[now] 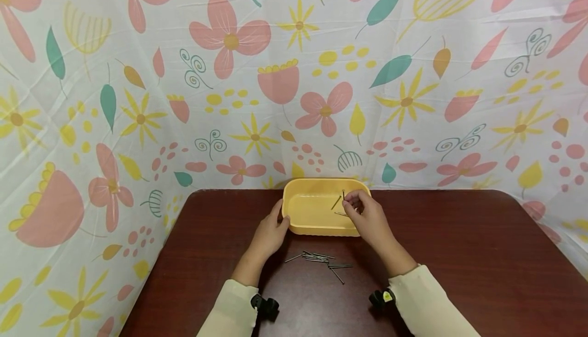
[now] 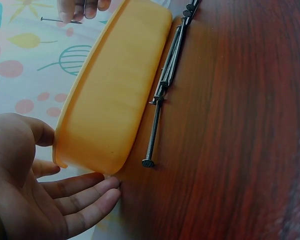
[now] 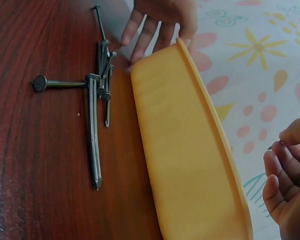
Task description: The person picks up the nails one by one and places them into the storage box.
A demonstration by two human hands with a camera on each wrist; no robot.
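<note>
A yellow plastic tray point(image 1: 307, 209) stands at the back of a dark wooden table point(image 1: 459, 255). My left hand point(image 1: 278, 218) rests against the tray's left end, fingers straight along the wall point(image 2: 115, 90) and thumb at the rim. My right hand point(image 1: 349, 201) hovers over the tray's right part and pinches a thin nail point(image 1: 343, 193) between thumb and fingertips; the left wrist view shows that nail point(image 2: 52, 20) sticking out sideways from the fingers. Two other nails point(image 1: 337, 207) lie inside the tray. A loose pile of nails point(image 1: 320, 259) lies on the table in front of the tray.
A flowered cloth point(image 1: 294, 71) hangs behind and at both sides of the table. Small black devices point(image 1: 265, 306) are strapped at both wrists. In the right wrist view the nail pile point(image 3: 96, 100) lies close beside the tray's front wall point(image 3: 185, 150).
</note>
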